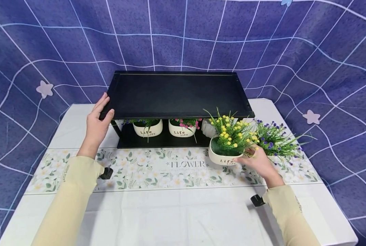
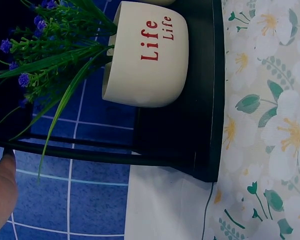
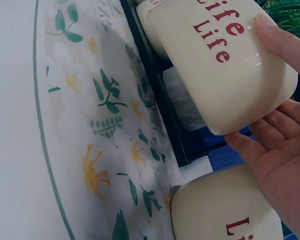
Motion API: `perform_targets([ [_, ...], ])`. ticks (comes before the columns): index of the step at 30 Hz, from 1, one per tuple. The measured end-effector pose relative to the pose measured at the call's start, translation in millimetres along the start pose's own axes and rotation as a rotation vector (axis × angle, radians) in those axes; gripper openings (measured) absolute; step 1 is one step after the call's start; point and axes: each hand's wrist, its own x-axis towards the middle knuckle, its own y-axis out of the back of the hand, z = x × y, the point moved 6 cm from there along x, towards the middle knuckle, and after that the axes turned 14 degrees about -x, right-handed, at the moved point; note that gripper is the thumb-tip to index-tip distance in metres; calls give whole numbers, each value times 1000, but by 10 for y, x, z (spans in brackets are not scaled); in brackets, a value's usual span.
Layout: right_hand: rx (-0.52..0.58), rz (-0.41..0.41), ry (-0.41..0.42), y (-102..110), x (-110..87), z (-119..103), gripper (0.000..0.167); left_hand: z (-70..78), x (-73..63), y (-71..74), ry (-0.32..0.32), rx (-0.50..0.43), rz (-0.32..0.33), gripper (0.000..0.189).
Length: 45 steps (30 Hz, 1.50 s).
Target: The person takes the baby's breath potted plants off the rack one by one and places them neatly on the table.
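Note:
My right hand (image 1: 258, 162) grips the right side of a cream flowerpot (image 1: 223, 159) lettered "Life" and planted with yellow flowers (image 1: 232, 133). In the right wrist view, the thumb lies on the wall of the held pot (image 3: 230, 70), the fingers beneath and behind it. This pot hangs in front of the right end of a black two-tier shelf (image 1: 180, 95). My left hand (image 1: 97, 123) rests on the shelf's front left corner, its fingers stretched along the side. On the lower tier stand a pot with purple flowers (image 1: 148, 130) and one with pink flowers (image 1: 182, 130).
Another pot with purple flowers (image 1: 272, 140) stands on the table right of the shelf, partly behind my right hand. A whitish ridged object (image 1: 208, 128) sits at the lower tier's right end. A floral runner (image 1: 170, 171) crosses the white table; blue gridded cloth (image 1: 183, 34) hangs behind.

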Motion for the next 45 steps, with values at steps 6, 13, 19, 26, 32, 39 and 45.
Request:
perform_targets([
  [6,-19,-2,-5,-26,25,20,61,-8,17,1,5,-15,4,48],
  [13,-64,9,3,-45,22,23,51,-152,79,43,7,4,9,48],
  [19,-78,12,42,-57,-26,43,47,-359,116,112,2,12,12,49],
  [26,-71,-1,18,-58,-64,107,49,-376,119,126,-2,17,25,48],
  [32,-90,-14,11,-82,-69,153,47,-350,115,105,9,24,24,48],
  [39,-62,-23,17,-131,-79,181,56,-353,107,100,5,20,24,48],
  [45,-47,-28,3,-143,-87,217,61,-373,100,108,-9,18,23,48],
])
